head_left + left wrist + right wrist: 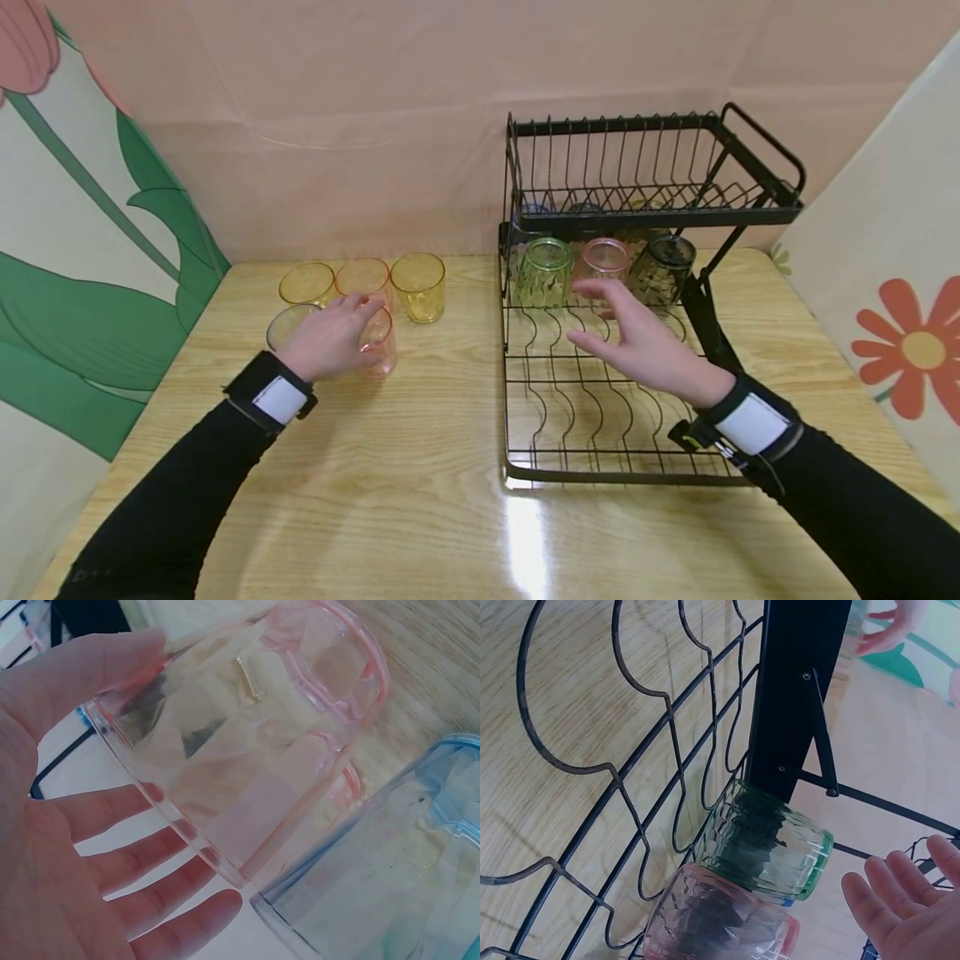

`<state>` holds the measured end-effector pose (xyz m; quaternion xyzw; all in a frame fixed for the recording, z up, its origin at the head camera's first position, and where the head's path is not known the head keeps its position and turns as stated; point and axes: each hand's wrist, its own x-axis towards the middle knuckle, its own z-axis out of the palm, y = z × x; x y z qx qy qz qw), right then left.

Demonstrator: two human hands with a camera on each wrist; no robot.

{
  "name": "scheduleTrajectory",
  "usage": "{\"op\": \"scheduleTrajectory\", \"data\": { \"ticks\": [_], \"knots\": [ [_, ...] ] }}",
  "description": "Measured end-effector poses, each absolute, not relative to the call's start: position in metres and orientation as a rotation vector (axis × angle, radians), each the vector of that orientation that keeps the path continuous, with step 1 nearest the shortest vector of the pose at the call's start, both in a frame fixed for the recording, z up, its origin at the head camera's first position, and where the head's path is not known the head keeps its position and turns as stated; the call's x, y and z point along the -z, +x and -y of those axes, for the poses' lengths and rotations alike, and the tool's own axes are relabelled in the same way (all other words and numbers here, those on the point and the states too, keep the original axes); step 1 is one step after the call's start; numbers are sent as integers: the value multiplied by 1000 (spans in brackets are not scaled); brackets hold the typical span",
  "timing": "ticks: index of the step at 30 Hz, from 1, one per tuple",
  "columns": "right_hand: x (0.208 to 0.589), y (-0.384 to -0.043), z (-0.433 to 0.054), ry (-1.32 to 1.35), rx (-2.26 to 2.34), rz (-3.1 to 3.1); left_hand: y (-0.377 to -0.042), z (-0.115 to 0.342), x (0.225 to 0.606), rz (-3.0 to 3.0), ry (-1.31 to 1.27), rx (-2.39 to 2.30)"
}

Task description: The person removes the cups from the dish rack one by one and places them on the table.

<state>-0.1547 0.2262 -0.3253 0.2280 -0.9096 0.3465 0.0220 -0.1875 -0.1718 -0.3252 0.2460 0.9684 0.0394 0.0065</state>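
Note:
My left hand [337, 337] holds a clear pink glass [384, 354] from above on the left of the table, thumb and fingers at opposite sides of its rim [169, 817]. Beside it stands a bluish glass [285, 325], partly hidden by the hand. Behind are an orange-rimmed glass [363, 273] and two yellow glasses [418, 287]. My right hand [637, 342] hovers over the black dish rack [615, 478], thumb and fingers spread, holding nothing. Closest to it are a green glass [545, 275], a pink glass [604, 257] and a dark glass [662, 271], upside down on the lower tier.
The rack's upper tier [652, 221] overhangs the back of the lower one. More glasses, including a blue one [532, 215], show behind the front row, partly hidden. A pink-beige backdrop [360, 167] rises behind the table, with flower-patterned panels [922, 350] at the sides.

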Motion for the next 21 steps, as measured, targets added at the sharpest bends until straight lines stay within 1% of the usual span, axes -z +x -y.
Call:
{"op": "scheduleTrajectory", "data": {
  "ticks": [14,21],
  "knots": [
    [326,-156,-226,712,-1064,2830,-187,174,329,-3094,843,-174],
    [324,-164,-224,794,-933,2817,-186,172,326,-3093,847,-224]
  ]
}}
